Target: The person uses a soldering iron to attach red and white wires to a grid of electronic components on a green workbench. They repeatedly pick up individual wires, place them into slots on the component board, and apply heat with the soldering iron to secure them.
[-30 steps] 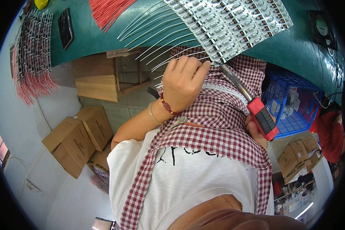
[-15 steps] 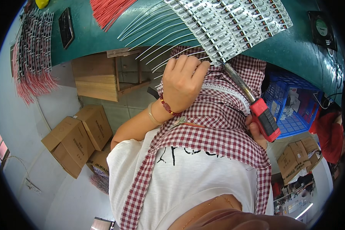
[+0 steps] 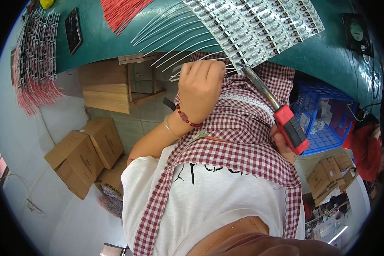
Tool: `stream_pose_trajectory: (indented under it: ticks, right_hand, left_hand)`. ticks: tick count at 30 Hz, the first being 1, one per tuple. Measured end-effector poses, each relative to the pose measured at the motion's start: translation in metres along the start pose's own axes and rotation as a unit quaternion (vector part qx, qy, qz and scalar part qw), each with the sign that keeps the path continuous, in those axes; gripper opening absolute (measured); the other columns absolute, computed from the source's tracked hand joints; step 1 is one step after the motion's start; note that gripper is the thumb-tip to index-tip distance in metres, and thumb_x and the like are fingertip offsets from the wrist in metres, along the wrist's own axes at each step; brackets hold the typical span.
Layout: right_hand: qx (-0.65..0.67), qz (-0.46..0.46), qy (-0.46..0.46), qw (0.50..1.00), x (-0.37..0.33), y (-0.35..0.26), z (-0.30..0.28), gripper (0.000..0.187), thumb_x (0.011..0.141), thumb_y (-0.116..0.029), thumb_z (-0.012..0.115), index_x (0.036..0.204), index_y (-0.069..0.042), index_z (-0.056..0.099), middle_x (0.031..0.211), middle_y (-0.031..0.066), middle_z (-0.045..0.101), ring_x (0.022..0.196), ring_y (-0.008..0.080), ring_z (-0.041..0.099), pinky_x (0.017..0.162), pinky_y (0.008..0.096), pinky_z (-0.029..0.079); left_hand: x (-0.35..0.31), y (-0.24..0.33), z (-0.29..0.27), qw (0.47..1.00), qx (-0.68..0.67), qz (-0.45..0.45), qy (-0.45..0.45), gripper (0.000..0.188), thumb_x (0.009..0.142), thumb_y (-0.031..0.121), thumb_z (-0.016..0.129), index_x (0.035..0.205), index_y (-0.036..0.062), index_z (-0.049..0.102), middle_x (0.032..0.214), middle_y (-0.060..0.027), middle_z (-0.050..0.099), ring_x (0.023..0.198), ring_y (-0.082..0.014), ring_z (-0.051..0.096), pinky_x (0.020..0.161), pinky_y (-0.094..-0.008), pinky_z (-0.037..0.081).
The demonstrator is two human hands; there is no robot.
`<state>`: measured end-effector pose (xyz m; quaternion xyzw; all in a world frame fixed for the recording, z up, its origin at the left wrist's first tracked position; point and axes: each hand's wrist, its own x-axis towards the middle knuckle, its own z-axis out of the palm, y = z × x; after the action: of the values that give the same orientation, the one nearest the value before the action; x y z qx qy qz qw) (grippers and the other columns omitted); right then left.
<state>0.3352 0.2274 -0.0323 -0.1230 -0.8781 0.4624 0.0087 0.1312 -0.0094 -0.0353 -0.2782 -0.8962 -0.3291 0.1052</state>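
Observation:
A panel of small white circuit boards [image 3: 260,30] overhangs the near edge of the table. Thin white wires [image 3: 181,40] fan out leftward from its left side. My left hand [image 3: 200,87] is closed just left of the panel's near corner, pinching a white wire whose end runs to the boards. Its fingertips are partly hidden behind the knuckles. In my right hand [image 3: 282,143] is a soldering iron [image 3: 292,128] with a red and black handle. The iron's tip rests at the panel's near corner, though actual contact is hard to make out.
On the green table [image 3: 102,42] lie red wires [image 3: 121,13], a phone [image 3: 73,30] and a black device [image 3: 356,34]. Wired boards [image 3: 36,51] hang at the left. A blue crate [image 3: 324,115] stands at right; cardboard boxes [image 3: 74,160] sit lower left.
My left hand has shifted slightly left, away from the panel's corner. The iron's tip has moved a little left and up along with my right hand.

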Motion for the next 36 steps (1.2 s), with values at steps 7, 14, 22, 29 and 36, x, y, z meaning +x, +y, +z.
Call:
stream_pose_trajectory:
  ticks: [7, 14, 22, 29, 36]
  right_hand:
    - [0.007, -0.011, 0.008, 1.000, 0.007, -0.005, 0.007, 0.015, 0.075, -0.010, 0.071, 0.087, -0.003, 0.068, 0.082, 0.0119, 0.067, 0.068, 0.0291, 0.066, 0.059, 0.0342, 0.051]
    - [0.001, -0.055, -0.039, 0.998, 0.034, -0.034, 0.001, 0.015, 0.075, -0.010, 0.071, 0.088, -0.002, 0.068, 0.082, 0.0136, 0.067, 0.069, 0.0296, 0.067, 0.060, 0.0351, 0.052]
    - [0.003, -0.004, 0.008, 1.000, 0.015, -0.010, 0.009, 0.015, 0.077, -0.011, 0.071, 0.089, -0.001, 0.069, 0.083, 0.0135, 0.069, 0.069, 0.0292, 0.068, 0.060, 0.0341, 0.053]
    - [-0.014, 0.011, 0.017, 1.000, 0.003, 0.005, 0.009, 0.017, 0.079, -0.016, 0.072, 0.086, -0.001, 0.068, 0.079, 0.0116, 0.066, 0.066, 0.0253, 0.066, 0.057, 0.0322, 0.051]
    - [0.286, 0.094, 0.011, 0.954, 0.026, -0.035, -0.002, 0.044, 0.089, -0.038, 0.065, 0.106, 0.002, 0.058, 0.073, 0.0063, 0.060, 0.056, 0.0127, 0.051, 0.053, 0.0264, 0.042]
  left_hand:
    - [0.002, -0.004, 0.000, 0.999, -0.013, 0.041, -0.001, 0.019, 0.071, 0.000, 0.071, 0.088, 0.0058, 0.066, 0.081, -0.0040, 0.059, 0.073, -0.0216, 0.055, 0.066, -0.0340, 0.040]
    - [0.002, -0.008, 0.004, 0.999, -0.027, 0.044, 0.009, 0.021, 0.069, -0.004, 0.070, 0.088, 0.0045, 0.066, 0.076, -0.0051, 0.053, 0.070, -0.0224, 0.053, 0.062, -0.0338, 0.041]
    - [0.004, -0.010, 0.004, 0.999, -0.026, 0.041, 0.006, 0.021, 0.070, -0.004, 0.069, 0.088, 0.0044, 0.065, 0.076, -0.0055, 0.052, 0.070, -0.0227, 0.052, 0.062, -0.0340, 0.040]
    - [0.004, -0.006, 0.001, 1.000, -0.016, 0.027, 0.001, 0.018, 0.072, -0.003, 0.070, 0.088, 0.0050, 0.066, 0.079, -0.0053, 0.055, 0.072, -0.0226, 0.053, 0.063, -0.0345, 0.040]
    - [0.023, -0.014, -0.030, 0.998, -0.016, -0.023, 0.048, 0.012, 0.074, -0.001, 0.072, 0.082, 0.0044, 0.064, 0.079, -0.0071, 0.057, 0.073, -0.0255, 0.057, 0.064, -0.0351, 0.045]
